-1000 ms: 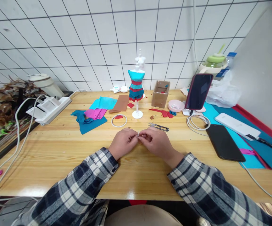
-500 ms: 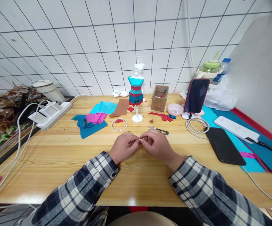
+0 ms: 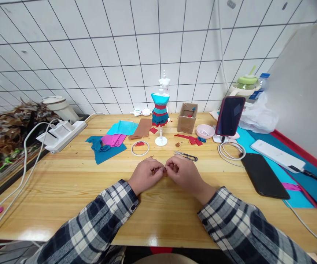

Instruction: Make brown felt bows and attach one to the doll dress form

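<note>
Left hand [image 3: 146, 173] and right hand [image 3: 186, 173] found pinching, in front of the dressed mannequin [image 3: 160, 104].
On each, thumb is set against finger, with the fingertips of both brought close together above the worktop [image 3: 153, 216]; what is pinched cannot be made out. Black-handled snips [image 3: 191, 157] are noted to the mannequin's front right, just beside the right hand; a white ring [image 3: 132, 149], enclosing a red scrap [image 3: 140, 144], is noted to its front left.

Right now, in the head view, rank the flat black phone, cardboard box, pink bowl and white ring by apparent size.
1. Flat black phone
2. Cardboard box
3. Pink bowl and white ring: too alike to rank
</note>
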A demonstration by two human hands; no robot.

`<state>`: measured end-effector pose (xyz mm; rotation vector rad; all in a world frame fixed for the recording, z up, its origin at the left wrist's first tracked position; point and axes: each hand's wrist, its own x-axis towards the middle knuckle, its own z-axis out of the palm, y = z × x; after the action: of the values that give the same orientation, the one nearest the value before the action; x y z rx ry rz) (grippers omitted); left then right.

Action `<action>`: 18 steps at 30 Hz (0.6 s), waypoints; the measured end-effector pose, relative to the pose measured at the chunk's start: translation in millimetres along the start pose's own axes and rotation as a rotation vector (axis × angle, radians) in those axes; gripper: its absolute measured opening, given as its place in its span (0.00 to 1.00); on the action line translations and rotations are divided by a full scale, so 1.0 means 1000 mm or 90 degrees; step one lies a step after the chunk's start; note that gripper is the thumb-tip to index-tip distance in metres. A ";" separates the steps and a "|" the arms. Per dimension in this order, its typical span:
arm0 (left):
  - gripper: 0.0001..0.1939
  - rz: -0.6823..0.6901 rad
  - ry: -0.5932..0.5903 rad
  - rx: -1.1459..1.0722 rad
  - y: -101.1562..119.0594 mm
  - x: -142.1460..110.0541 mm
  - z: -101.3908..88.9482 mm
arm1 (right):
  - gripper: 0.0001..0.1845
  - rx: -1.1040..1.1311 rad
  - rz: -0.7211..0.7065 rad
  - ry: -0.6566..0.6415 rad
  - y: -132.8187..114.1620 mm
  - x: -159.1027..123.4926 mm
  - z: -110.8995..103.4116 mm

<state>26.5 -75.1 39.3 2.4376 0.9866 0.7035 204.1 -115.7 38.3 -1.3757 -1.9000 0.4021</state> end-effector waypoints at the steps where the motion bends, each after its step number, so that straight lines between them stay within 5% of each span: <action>1: 0.09 0.001 -0.002 -0.005 0.001 0.000 0.000 | 0.03 0.007 0.009 0.002 0.000 0.001 0.000; 8: 0.10 0.027 -0.015 -0.037 0.003 0.001 -0.005 | 0.01 0.017 0.112 0.059 0.023 0.009 -0.009; 18: 0.13 0.061 -0.006 -0.016 0.002 0.000 -0.011 | 0.13 -0.174 0.160 0.129 0.076 0.016 -0.032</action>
<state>21.0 -74.8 49.2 2.4775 0.8563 0.7318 276.5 -77.5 18.0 -1.7732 -1.6655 0.1178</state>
